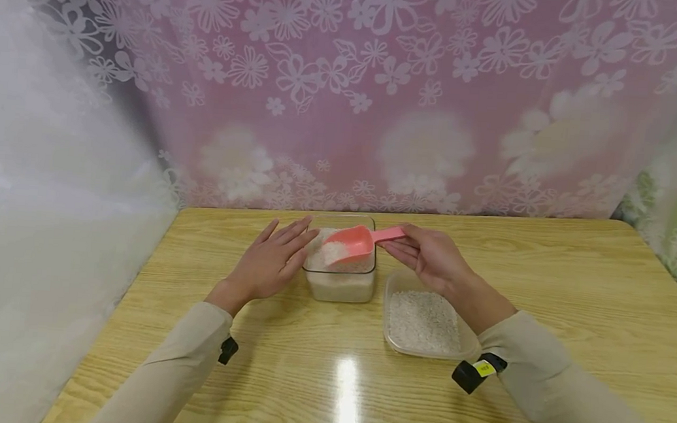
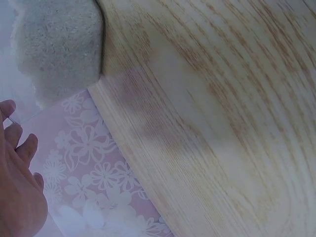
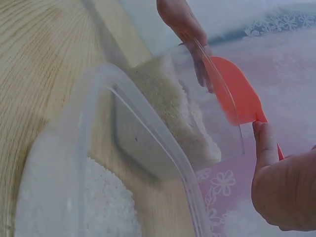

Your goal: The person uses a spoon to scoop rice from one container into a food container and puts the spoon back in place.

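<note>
A pink scoop (image 1: 355, 244) with some white rice in its bowl is tilted over a clear square container (image 1: 342, 287), which is partly filled with rice. My right hand (image 1: 434, 256) grips the scoop's handle; in the right wrist view the scoop (image 3: 238, 91) overlaps the container's rim and the right hand (image 3: 289, 185) holds it from the right. With fingers spread and straight, my left hand (image 1: 270, 259) rests at the container's left rim. The left wrist view shows the left hand (image 2: 19, 182) beside the rice-filled container (image 2: 64, 49).
A low plastic tub (image 1: 390, 336) holding rice stands right of the container, under my right forearm. Both stand on a wood-grain table (image 1: 291, 378). A pink flowered curtain (image 1: 322, 105) hangs along the back edge, and a white sheet (image 1: 49, 217) hangs at the left.
</note>
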Motion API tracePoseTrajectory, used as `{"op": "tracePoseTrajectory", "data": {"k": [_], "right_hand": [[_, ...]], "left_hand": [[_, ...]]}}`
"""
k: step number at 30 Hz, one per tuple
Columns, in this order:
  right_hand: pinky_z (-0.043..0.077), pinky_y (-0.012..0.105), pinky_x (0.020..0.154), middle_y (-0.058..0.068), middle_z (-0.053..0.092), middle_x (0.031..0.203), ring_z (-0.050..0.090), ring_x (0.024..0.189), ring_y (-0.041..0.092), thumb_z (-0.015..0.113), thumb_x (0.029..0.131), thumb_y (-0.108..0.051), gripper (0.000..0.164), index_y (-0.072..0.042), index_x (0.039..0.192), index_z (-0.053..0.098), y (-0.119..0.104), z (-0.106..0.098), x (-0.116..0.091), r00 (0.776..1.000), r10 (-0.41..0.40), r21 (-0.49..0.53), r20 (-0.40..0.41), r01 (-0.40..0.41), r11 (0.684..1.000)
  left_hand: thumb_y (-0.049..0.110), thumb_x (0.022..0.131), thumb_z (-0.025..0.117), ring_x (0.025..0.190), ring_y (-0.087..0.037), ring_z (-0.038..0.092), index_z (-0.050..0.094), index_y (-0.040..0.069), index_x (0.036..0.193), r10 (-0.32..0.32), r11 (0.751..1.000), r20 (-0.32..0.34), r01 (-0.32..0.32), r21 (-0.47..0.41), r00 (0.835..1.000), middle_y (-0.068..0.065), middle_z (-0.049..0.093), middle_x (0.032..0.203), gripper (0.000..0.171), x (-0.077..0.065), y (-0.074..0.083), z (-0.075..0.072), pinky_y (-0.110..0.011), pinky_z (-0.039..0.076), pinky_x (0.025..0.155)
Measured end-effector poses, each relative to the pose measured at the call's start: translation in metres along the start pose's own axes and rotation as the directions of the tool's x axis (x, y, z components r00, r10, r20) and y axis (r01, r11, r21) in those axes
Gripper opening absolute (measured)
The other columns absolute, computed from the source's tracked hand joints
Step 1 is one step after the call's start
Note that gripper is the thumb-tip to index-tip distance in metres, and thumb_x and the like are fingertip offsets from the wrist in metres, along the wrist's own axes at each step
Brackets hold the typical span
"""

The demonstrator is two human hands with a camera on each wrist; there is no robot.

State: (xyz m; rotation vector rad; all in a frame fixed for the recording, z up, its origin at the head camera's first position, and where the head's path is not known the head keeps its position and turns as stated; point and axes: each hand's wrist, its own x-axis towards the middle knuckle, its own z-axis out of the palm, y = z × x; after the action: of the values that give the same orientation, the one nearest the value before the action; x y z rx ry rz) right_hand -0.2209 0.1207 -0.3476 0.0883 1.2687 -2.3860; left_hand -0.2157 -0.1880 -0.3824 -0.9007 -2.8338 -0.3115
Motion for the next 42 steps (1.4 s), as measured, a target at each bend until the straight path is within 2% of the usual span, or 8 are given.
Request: {"op": "tracePoseTrajectory", "data": {"k": [11,18,21,25,32,42], "right_hand": [[0.05,0.031,0.088,0.019,0.07,0.096,0.069,0.091,0.025,0.045,0.102,-0.012,0.024,0.005,0.119,0.053,-0.014,-0.014,-0.012,1.0,0.012,0.089,0.003,-0.012,0.996],[0.05,0.031,0.088,0.019,0.069,0.099,0.068,0.093,0.024,0.049,0.101,-0.014,0.021,-0.001,0.106,0.065,-0.028,-0.029,-0.027,0.999,0.022,0.122,0.023,-0.024,0.992],[0.05,0.031,0.088,0.018,0.069,0.1,0.068,0.094,0.025,0.052,0.099,-0.013,0.02,-0.002,0.106,0.067,-0.034,-0.04,-0.036,0.999,0.029,0.135,0.027,-0.032,0.99],[0.05,0.031,0.089,0.018,0.069,0.103,0.068,0.095,0.025,0.052,0.1,-0.012,0.021,-0.001,0.107,0.068,-0.042,-0.062,-0.049,0.997,0.023,0.119,0.074,-0.032,0.992],[0.049,0.032,0.09,0.019,0.067,0.108,0.066,0.1,0.025,0.043,0.103,-0.011,0.029,0.001,0.111,0.067,-0.046,-0.102,-0.07,0.982,0.018,0.085,0.187,-0.035,0.996],[0.048,0.033,0.091,0.021,0.066,0.109,0.065,0.102,0.025,0.034,0.106,-0.01,0.036,0.004,0.114,0.066,-0.041,-0.138,-0.089,0.966,0.052,0.066,0.254,-0.071,0.995]], "left_hand": [[0.034,0.106,0.03,0.141,-0.017,0.023,0.035,0.019,0.15,0.006,1.0,-0.006,-0.006,-0.009,1.0,-0.001,0.02,0.157,0.047,0.001,0.001,0.002,-0.045,0.003,0.116],[0.035,0.106,0.029,0.141,-0.017,0.023,0.035,0.02,0.15,-0.007,1.0,-0.003,0.007,-0.018,1.0,0.001,0.018,0.158,0.047,0.0,0.0,0.003,-0.044,0.001,0.116],[0.037,0.106,0.026,0.141,-0.017,0.023,0.034,0.021,0.151,-0.013,1.0,0.004,0.013,-0.02,1.0,0.003,0.017,0.158,0.048,0.001,0.0,0.002,-0.043,0.0,0.116],[0.04,0.106,0.022,0.141,-0.016,0.023,0.034,0.022,0.151,-0.011,1.0,0.008,0.011,-0.021,1.0,0.003,0.017,0.158,0.05,0.003,0.001,0.002,-0.043,0.001,0.116],[0.033,0.106,0.03,0.141,-0.017,0.024,0.036,0.02,0.15,-0.001,1.0,-0.01,0.001,-0.029,1.0,-0.002,0.022,0.157,0.046,0.002,0.0,0.001,-0.046,0.003,0.115],[0.034,0.106,0.029,0.142,-0.018,0.021,0.034,0.021,0.151,-0.017,0.999,0.006,0.017,-0.028,1.0,0.002,0.018,0.158,0.047,0.001,0.001,-0.001,-0.044,0.002,0.116]]}}
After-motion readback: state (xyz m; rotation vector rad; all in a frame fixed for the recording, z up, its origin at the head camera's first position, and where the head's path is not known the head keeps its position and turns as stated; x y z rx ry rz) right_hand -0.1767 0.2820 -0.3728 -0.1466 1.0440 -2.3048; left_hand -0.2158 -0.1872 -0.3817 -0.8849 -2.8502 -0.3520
